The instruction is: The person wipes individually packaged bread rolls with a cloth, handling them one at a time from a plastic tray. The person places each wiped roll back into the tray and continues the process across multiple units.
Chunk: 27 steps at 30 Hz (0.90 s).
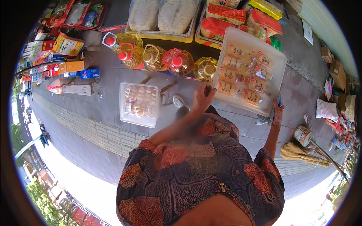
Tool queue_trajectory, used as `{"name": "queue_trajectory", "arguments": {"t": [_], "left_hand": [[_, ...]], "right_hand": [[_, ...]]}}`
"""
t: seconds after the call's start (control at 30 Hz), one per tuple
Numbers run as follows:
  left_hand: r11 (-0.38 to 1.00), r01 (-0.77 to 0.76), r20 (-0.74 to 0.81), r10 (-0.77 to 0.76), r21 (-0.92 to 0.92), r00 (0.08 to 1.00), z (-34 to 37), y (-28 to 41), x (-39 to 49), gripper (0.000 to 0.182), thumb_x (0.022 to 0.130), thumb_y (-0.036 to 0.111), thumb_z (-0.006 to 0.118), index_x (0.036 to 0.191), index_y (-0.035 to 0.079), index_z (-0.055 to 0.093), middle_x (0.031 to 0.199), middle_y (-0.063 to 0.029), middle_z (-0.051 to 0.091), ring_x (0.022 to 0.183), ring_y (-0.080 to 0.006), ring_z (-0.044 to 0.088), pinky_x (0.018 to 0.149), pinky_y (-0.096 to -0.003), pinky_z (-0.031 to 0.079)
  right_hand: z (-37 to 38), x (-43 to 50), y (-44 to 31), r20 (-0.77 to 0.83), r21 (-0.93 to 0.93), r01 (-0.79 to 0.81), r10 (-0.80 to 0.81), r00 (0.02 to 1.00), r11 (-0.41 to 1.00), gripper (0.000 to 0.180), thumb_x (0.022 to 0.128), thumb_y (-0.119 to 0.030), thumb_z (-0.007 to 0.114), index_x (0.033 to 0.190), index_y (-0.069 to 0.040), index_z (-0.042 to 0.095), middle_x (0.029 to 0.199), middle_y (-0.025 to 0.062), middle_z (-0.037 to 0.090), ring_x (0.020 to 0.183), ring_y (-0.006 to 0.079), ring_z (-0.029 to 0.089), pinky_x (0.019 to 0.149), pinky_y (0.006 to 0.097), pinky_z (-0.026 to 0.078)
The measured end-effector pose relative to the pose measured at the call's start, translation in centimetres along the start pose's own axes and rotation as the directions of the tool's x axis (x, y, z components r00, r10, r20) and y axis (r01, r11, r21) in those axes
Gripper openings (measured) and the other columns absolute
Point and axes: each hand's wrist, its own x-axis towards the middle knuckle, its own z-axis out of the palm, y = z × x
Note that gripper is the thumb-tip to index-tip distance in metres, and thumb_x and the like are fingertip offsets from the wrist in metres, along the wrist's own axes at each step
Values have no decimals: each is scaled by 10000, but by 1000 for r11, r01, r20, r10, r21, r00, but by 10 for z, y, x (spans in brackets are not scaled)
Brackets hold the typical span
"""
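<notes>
A translucent white plastic tray (276, 60) is tilted in front of me, to the right. Two rough columns of wrapped pastries (229, 75) lie in it, their clear packets bearing writing. My left hand (203, 98) has its fingers curled at the tray's near left edge. At the near right corner, my right hand (278, 112) grips the rim; a small blue-grey thing shows by its fingertips, too unclear to name. A second translucent plastic tray (122, 104) with packs of round pastries (141, 99) stands lower to the left, apart from both hands.
Several cooking oil bottles (178, 62) line the front of the stall. Behind them are a bin of white grain (175, 17) and red bagged goods (217, 29). Boxed goods (70, 67) sit left. A straw broom (299, 154) and a bucket (302, 135) are at right.
</notes>
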Motion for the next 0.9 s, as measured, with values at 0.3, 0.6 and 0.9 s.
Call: {"name": "queue_trajectory", "arguments": {"t": [0.3, 0.6, 0.9], "left_hand": [[998, 20, -101, -25, -53, 995, 13, 19, -16, 160, 781, 59, 670, 795, 14, 516, 618, 11, 484, 584, -57, 437, 527, -240, 359], [993, -43, -104, 31, -108, 994, 0, 27, -11, 149, 754, 18, 643, 801, 6, 502, 616, -14, 488, 564, -71, 454, 513, -253, 376], [998, -46, -78, 43, -35, 996, -21, 23, -4, 159, 744, 35, 666, 820, 5, 530, 607, -17, 512, 550, -81, 479, 508, -258, 381]], "right_hand": [[4, 1, 0, -62, 41, 12, -10, 998, 999, 314, 800, -202, 729, 1007, 28, 675, 899, 8, 648, 794, 95, 560, 730, 266, 454], [24, -14, -17, -186, -295, 228, -290, 939, 928, 224, 790, -161, 738, 892, 34, 695, 782, 11, 654, 674, 96, 553, 609, 275, 453], [50, -28, -10, -172, -48, 253, -258, 951, 966, 233, 811, -166, 725, 936, 28, 692, 808, 14, 657, 694, 103, 568, 636, 269, 468]]}}
